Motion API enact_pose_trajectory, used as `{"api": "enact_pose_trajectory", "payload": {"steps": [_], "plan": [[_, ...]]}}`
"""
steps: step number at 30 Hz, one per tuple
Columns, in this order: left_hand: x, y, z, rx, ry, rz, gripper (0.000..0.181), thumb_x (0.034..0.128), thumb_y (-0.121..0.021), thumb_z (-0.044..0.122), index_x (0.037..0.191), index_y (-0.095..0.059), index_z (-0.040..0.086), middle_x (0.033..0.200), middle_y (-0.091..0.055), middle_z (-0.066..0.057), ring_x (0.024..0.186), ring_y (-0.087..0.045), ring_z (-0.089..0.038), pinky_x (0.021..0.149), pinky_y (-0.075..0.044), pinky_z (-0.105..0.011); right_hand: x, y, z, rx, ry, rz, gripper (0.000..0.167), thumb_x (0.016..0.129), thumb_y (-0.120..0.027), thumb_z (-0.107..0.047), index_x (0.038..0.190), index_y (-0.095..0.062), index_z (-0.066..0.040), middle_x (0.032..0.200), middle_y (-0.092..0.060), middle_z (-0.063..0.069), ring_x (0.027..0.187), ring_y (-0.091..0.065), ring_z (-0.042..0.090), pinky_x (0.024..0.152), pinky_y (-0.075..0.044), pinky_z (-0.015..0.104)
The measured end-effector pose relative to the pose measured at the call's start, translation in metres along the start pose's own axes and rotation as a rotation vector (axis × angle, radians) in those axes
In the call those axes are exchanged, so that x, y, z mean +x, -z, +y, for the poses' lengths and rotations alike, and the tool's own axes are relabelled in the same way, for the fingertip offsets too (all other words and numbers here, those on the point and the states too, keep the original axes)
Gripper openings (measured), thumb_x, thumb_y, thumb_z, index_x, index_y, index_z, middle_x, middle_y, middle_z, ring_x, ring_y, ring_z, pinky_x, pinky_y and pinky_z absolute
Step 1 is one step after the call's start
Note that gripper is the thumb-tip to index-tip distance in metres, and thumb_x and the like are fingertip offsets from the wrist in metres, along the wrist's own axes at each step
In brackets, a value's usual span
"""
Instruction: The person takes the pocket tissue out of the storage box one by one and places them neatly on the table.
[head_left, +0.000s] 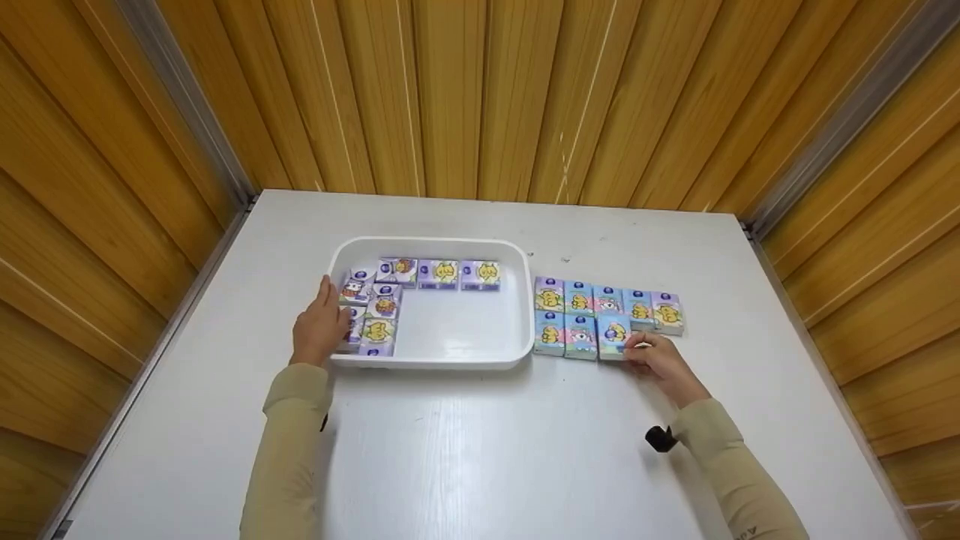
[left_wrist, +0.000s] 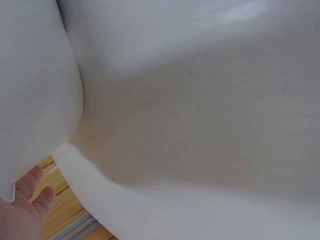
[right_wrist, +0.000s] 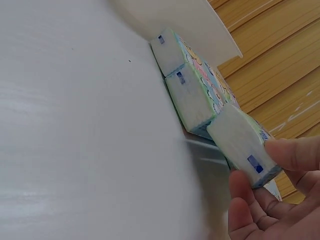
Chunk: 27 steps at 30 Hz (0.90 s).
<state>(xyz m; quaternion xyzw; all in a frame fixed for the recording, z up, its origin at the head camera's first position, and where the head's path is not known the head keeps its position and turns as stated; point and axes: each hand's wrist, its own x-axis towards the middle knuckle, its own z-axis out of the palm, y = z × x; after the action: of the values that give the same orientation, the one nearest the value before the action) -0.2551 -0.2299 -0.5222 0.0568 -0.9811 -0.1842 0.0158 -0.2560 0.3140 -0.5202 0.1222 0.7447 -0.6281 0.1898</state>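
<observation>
The white tray [head_left: 435, 364] holds several purple tissue packs [head_left: 379, 330] along its left side and back. My left hand [head_left: 316, 326] holds the tray's left rim, its thumb over the edge and its fingers along the outer wall; the left wrist view shows only some fingertips [left_wrist: 44, 201] beyond the tray wall. My right hand [head_left: 664, 364] pinches a small blue tissue pack [right_wrist: 242, 142] between thumb and fingers. That pack is tilted, at the right end of the front row of packs [right_wrist: 192, 95] beside the tray.
Behind the pinched pack runs a second row of tissue packs [head_left: 609, 301], blue and light purple. The white table [head_left: 480, 450] meets wood-patterned walls [head_left: 450, 97] at the back and sides. A small black object [head_left: 660, 439] is by the right sleeve.
</observation>
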Motion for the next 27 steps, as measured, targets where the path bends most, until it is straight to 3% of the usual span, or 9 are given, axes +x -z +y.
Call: {"api": "enact_pose_trajectory", "payload": {"steps": [7, 14, 19, 27], "plan": [[-0.0016, 0.0002, 0.0000, 0.006, -0.036, 0.051, 0.058, 0.0912, -0.041, 0.027, 0.138, -0.022, -0.002, 0.148, -0.012, -0.014, 0.122, -0.036, -0.040, 0.097, -0.034, -0.052, -0.0011, 0.0009, 0.0034, 0.034, -0.005, -0.066, 0.013, 0.082, -0.055, 0.000, 0.076, -0.052, -0.011, 0.071, -0.056, -0.002, 0.065, -0.057, 0.011, 0.060, -0.047, 0.023], [-0.0019, 0.0017, 0.0030, -0.003, 0.003, -0.004, 0.059, 0.0923, -0.038, 0.029, 0.140, -0.017, 0.000, 0.149, -0.006, -0.012, 0.128, -0.028, -0.039, 0.102, -0.028, -0.051, 0.0002, -0.0004, 0.0055, 0.081, -0.037, -0.079, 0.013, 0.082, -0.053, 0.003, 0.077, -0.052, -0.009, 0.071, -0.059, 0.000, 0.066, -0.061, 0.013, 0.061, -0.051, 0.023], [-0.0009, 0.0005, 0.0007, 0.000, -0.008, 0.007, 0.059, 0.0922, -0.038, 0.029, 0.139, -0.018, -0.001, 0.149, -0.007, -0.012, 0.127, -0.030, -0.039, 0.101, -0.029, -0.050, -0.0007, 0.0014, 0.0052, 0.068, -0.069, -0.071, 0.006, 0.082, -0.055, 0.000, 0.086, -0.053, -0.005, 0.075, -0.061, 0.002, 0.071, -0.062, 0.014, 0.066, -0.052, 0.024], [-0.0003, 0.0006, 0.0007, -0.006, 0.002, -0.008, 0.060, 0.0923, -0.038, 0.029, 0.140, -0.017, 0.000, 0.149, -0.006, -0.012, 0.127, -0.028, -0.039, 0.101, -0.028, -0.051, -0.0034, 0.0031, 0.0022, -0.004, -0.070, -0.038, 0.025, 0.082, -0.056, -0.004, 0.105, -0.052, 0.004, 0.080, -0.061, 0.002, 0.072, -0.060, 0.012, 0.069, -0.052, 0.024]]}}
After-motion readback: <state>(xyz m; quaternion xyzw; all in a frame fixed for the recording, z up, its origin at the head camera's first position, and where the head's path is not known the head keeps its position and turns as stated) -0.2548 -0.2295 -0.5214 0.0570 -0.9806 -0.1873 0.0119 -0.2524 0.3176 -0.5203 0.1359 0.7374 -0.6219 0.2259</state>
